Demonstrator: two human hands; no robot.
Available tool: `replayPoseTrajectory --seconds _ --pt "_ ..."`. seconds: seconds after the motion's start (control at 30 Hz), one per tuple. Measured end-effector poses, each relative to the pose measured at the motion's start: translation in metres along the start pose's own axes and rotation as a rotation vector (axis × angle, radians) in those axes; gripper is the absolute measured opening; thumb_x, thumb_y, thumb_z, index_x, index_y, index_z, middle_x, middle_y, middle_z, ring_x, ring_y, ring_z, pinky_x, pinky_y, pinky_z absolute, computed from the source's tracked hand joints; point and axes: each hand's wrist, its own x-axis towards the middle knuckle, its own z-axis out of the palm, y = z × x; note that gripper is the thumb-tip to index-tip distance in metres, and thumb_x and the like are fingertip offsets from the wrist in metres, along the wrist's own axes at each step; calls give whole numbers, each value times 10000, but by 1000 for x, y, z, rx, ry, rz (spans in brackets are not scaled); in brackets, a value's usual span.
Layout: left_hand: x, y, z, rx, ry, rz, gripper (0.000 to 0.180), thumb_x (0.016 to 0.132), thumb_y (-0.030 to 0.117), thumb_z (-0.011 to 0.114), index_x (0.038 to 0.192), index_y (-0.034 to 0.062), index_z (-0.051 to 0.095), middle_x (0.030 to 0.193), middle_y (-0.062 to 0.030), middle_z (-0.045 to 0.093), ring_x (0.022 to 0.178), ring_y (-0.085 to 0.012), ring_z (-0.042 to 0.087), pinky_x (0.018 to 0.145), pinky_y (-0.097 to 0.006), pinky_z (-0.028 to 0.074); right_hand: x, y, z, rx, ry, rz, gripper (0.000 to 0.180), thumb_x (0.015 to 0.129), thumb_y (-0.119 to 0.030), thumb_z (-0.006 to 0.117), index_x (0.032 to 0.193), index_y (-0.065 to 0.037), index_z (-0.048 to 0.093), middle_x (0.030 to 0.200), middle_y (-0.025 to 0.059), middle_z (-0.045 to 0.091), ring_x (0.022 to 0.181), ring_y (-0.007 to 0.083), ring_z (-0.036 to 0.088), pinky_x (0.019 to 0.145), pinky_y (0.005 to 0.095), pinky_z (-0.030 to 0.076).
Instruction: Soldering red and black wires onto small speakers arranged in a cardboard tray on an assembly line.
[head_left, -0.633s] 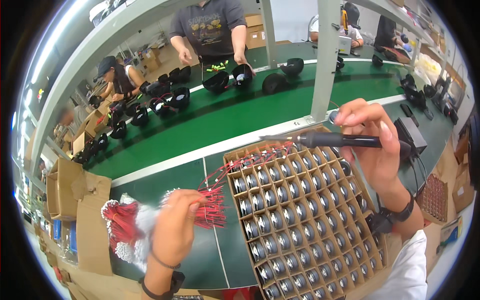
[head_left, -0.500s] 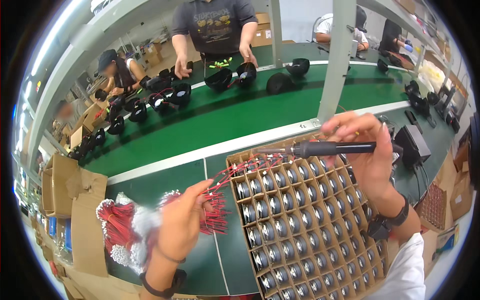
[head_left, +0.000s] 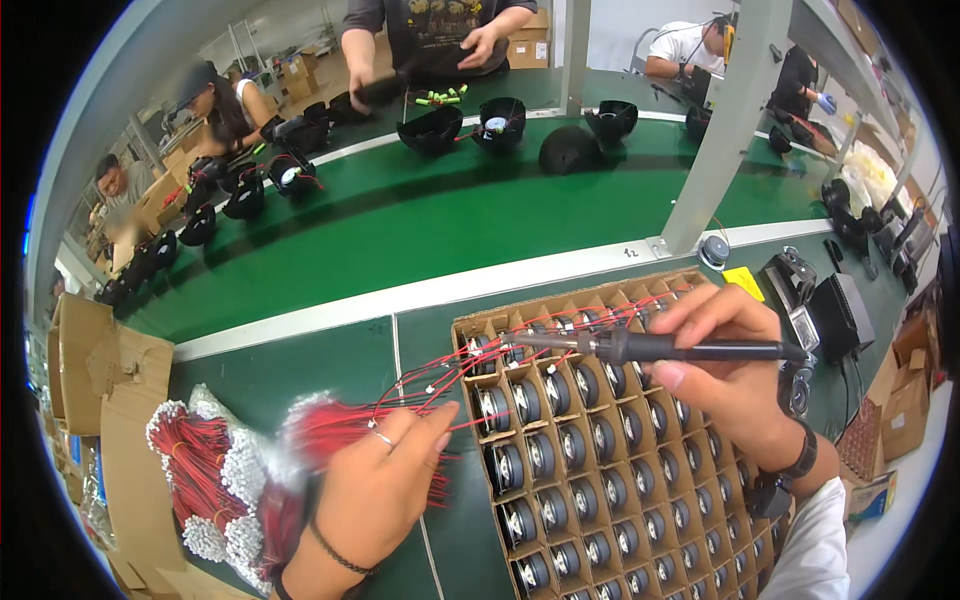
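My right hand [head_left: 735, 375] grips a black soldering iron [head_left: 655, 348] whose tip points left, over the far left corner of a cardboard tray [head_left: 487, 452]. Round grey speakers [head_left: 571, 447] stand in the tray's compartments. Pinched in my left hand [head_left: 375, 495] is a thin red wire [head_left: 480, 424], its end reaching over the tray's left edge. More red wires [head_left: 440, 372] with small white connectors trail across the tray's far rows. Left of my hand, a loose pile of red wires [head_left: 345, 430] is partly blurred.
Bundled red wires with white ends [head_left: 195, 460] lie by a cardboard box [head_left: 135, 385]. A green conveyor belt [head_left: 400, 245] carries black shells [head_left: 500, 125]. A grey post [head_left: 725, 130] rises beyond the tray. To the right are a black box-shaped unit [head_left: 840, 315] and a single speaker [head_left: 713, 250].
My left hand has moved slightly nearer and right, and a red wire now juts from its fingers. The iron stays over the tray. Across the belt, a person has lifted a black shell.
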Motion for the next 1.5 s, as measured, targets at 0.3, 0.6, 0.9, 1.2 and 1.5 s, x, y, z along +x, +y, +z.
replayPoseTrajectory --seconds 0.3,0.6,0.9,1.2,1.5 --pt "7 -3 13 45 48 -86 160 923 31 741 1077 57 706 767 -120 693 548 -265 633 529 -365 487 4 -5 -2 -357 -214 -181 254 795 -17 887 970 -41 704 1098 149 704 917 193 713 745 297 599" --pt "10 -6 13 64 74 -47 144 864 85 806 991 85 739 839 -88 696 683 -269 674 627 -352 543 -1 -10 6 -454 -214 -211 302 698 3 939 917 -39 736 926 141 744 761 178 742 644 251 594" --pt "10 -6 27 21 135 -59 141 824 41 806 943 71 736 827 -88 686 666 -273 666 593 -356 531 -4 -8 5 -415 -204 -156 311 652 0 958 897 -45 771 942 148 752 785 178 751 648 242 598" --pt "12 -1 27 -38 160 -83 150 810 17 808 934 52 732 812 -108 682 662 -288 665 589 -353 535 -5 -12 5 -437 -233 -121 300 665 11 956 908 -57 793 956 140 770 767 177 758 640 237 598" --pt "11 3 27 -122 138 -164 126 819 7 806 915 32 728 778 -109 679 632 -238 669 581 -316 521 -3 -11 2 -433 -333 -138 306 677 -6 957 938 -64 809 1026 144 785 761 179 765 656 237 608"
